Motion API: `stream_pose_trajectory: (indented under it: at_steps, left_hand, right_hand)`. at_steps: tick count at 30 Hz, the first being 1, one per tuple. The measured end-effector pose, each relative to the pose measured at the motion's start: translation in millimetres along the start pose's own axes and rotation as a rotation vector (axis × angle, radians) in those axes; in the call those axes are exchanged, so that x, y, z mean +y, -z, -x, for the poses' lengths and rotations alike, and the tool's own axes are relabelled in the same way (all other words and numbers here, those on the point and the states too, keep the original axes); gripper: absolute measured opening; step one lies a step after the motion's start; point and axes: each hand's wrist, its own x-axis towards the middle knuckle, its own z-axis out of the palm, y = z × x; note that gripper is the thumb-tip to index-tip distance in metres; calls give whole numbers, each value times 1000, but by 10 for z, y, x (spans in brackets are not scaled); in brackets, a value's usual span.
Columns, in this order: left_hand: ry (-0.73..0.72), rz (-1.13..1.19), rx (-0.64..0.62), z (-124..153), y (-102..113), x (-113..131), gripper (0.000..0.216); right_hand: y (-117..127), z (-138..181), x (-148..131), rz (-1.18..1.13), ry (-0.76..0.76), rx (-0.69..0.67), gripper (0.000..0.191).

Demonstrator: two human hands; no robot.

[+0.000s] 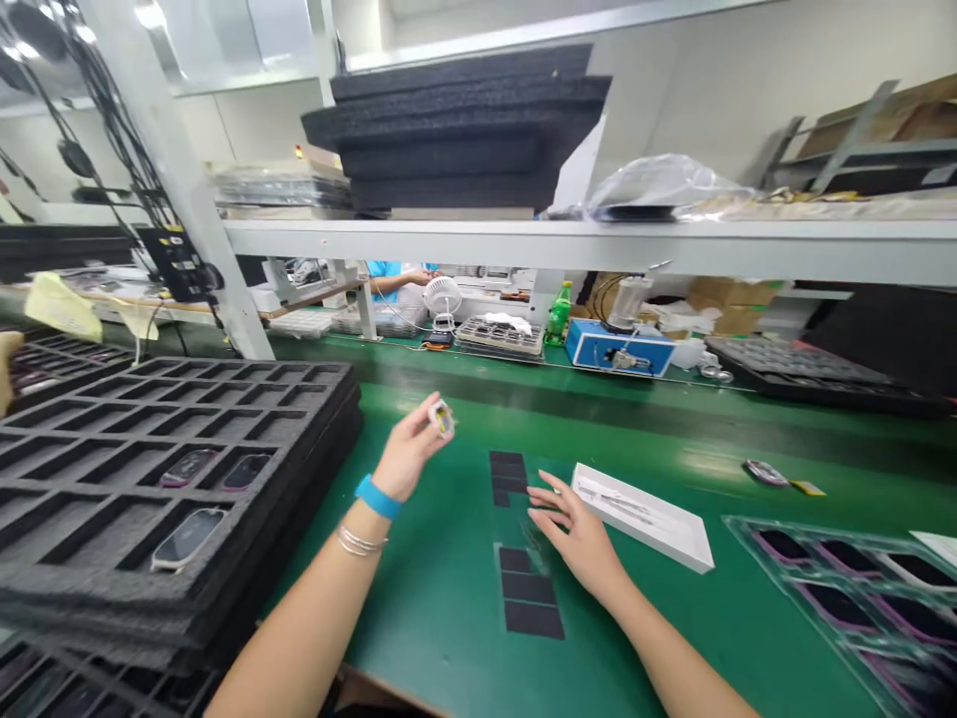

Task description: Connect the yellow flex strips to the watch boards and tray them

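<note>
- On the green bench mat (419, 648), the left hand (408, 449) is raised, its fingers (423, 424) pinched firmly on one small device (442, 419) above the mat. A blue band (378, 497) and thin bangles (361, 540) circle the left wrist.
- The right hand (575, 534) is open, its fingers apart and holding nothing visible. It is nearest the black strips (528, 587) and a white box (643, 517); whether its fingertips touch the mat, I cannot tell.
- The step in hand appears to be holding up and checking the device. Any move from here calls for keeping that pinch steady.
- Counted: 1 device in the left hand; 3 in the foam tray (75, 519) to the left; 1 on the mat at right, beside 1 yellow tag (807, 488); 1 white box.
- The lower group holds 3 strips. The upper group overlaps too much to count.
- A clear tray (844, 608) at lower right holds at least 6 dark pieces (833, 605), blurred toward the edge.
- Beyond, under a shelf (598, 244), stand 1 fan (443, 301), 1 green bottle (558, 312) and 1 blue machine (619, 344). Farther off is a co-worker's blue sleeve (385, 279).
</note>
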Motion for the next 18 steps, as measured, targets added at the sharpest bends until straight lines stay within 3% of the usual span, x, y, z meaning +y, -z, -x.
stream_pose_trajectory:
  at_steps: [3, 5, 7, 12, 14, 18]
  left_hand:
    - [-211, -227, 224, 123, 375, 469, 55]
    - [-456, -733, 498, 307, 601, 728, 49]
    - [-524, -1087, 591, 543, 752, 923, 45]
    - [-527, -1461, 422, 963, 814, 1200, 39]
    - [-505, -1586, 386, 925, 839, 1296, 39]
    - [-207, -1792, 280, 601, 1096, 1463, 42]
  right_hand:
    - [-10, 16, -65, 27, 31, 0, 47]
    - [-25, 24, -97, 50, 54, 2, 43]
    - [-37, 30, -112, 72, 64, -9, 40]
    - [-32, 65, -146, 119, 78, -40, 37]
    - [-27, 84, -168, 135, 84, -48, 36]
    - [-31, 91, -189, 153, 134, -43, 34]
